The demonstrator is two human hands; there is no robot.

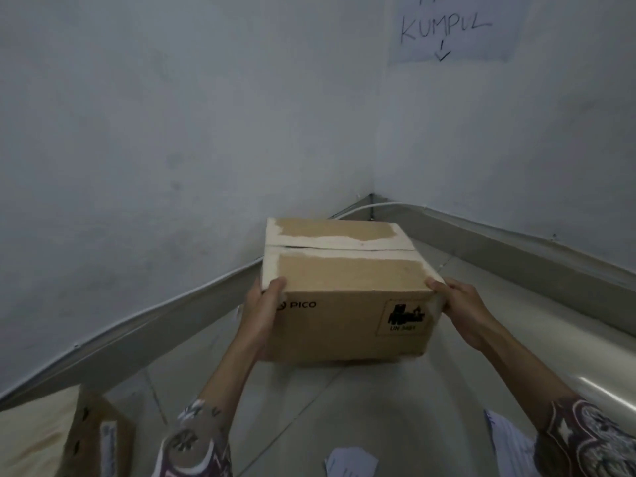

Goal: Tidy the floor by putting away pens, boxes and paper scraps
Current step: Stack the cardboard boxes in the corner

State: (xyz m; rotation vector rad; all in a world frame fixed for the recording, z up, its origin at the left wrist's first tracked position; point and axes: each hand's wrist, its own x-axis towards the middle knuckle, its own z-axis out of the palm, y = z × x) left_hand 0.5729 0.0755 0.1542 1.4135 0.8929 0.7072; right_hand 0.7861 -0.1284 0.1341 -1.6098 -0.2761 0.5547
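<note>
A brown cardboard box [347, 290] with "PICO" printed on its near side and a black hazard label toward its right is held up in front of the corner of the room, above the tiled floor [309, 407]. The left hand [260, 318] grips the box's left end, thumb hooked over the top edge and the fingers hidden round the side. The right hand [461, 308] grips the right end, thumb on the top corner and the fingers wrapped out of sight behind the box. The top flaps are closed, with pale torn patches along the seam where tape has pulled the surface away. Whether the bottom of the box touches the floor cannot be told; a shadow lies under it. Both forearms reach forward from patterned sleeves [196, 438]. At the lower left, a second cardboard box [86, 438] stands against the left wall, only partly in view. White paper scraps [351, 463] lie on the floor near the bottom edge, between the two arms, and another sheet of paper [509, 442] lies just beside the right sleeve. A grey skirting [516, 242] runs along both walls and meets in the corner behind the held box. High on the right wall, a paper sign [451, 29] reads "KUMPUL" with an arrow pointing down.
</note>
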